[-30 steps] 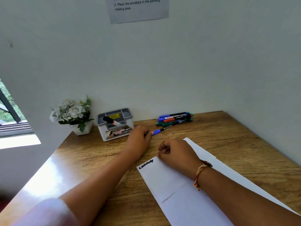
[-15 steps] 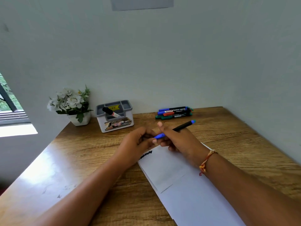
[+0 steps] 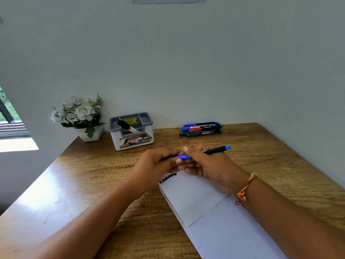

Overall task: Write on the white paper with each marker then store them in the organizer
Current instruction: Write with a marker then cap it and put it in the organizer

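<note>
Head view. Both hands meet above the near end of the white paper (image 3: 214,212) and hold one blue marker (image 3: 214,151) between them, clear of the sheet.

Left hand (image 3: 156,163): fingers curled, thumb and fingertips pinching the marker's blue cap (image 3: 183,156).

Right hand (image 3: 209,169): fingers curled round the black barrel; the blue tail end sticks out past the knuckles, away to the right. Thread bracelet (image 3: 244,191) on this wrist. Cannot tell whether the cap is fully seated or partly pulled; the fingers cover the joint.

Paper: lies on the wooden table (image 3: 93,174) under the right forearm, running back toward the person. A short line of black writing (image 3: 168,178) sits on its corner just below the left hand.

Organizer (image 3: 131,131): grey-topped white box, beyond the left hand, against the wall. One black marker (image 3: 128,127) stands tilted in one of its compartments.

Remaining markers (image 3: 201,128): a small pile (blue, red, green) lying flat beyond the right hand, near the wall, well apart from the organizer.

Flower pot (image 3: 82,118): white blooms, just left of the organizer, far left of both hands.
</note>
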`<state>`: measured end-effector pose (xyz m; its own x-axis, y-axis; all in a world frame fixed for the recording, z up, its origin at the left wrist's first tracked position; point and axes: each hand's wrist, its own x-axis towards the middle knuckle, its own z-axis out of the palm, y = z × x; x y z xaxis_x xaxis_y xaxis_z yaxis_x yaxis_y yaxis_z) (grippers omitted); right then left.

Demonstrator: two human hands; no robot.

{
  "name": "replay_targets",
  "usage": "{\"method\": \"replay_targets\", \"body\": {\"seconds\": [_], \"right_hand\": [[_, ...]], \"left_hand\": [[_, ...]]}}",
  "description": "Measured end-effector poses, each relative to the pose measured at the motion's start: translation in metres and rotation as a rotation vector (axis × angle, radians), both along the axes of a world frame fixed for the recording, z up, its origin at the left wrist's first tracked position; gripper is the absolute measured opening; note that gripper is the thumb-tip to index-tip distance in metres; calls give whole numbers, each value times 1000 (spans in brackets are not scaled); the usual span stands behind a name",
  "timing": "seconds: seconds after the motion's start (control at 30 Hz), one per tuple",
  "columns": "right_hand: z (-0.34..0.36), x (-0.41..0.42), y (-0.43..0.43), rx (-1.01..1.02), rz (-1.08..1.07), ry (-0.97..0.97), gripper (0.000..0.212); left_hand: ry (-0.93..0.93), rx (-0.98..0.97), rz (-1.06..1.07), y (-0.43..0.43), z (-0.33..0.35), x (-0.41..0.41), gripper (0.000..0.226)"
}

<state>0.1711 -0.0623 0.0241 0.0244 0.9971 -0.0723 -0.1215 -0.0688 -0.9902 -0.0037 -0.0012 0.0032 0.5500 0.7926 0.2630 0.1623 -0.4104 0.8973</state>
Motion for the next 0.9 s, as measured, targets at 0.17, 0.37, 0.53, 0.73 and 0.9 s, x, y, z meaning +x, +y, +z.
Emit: {"method": "replay_targets", "body": {"seconds": [0.17,0.37,0.53,0.73,0.9], "right_hand": [[1,-1,-2,-35,17,75,26],[3,-1,1,-77,-42,93,39],[3,0,3,-75,-117,-39,32],[-14,-6,4,-18,-93,-367,13],[-26,-4,4,37,-152,-435,16]], "left_hand": [[-15,-50,-38,3,1,-3,27],[-12,-41,2,9,0,-7,30],[14,-92,165,17,-1,-17,22],[146,-40,215,22,-3,-20,3],[243,-8,213,22,-2,-20,4]]}}
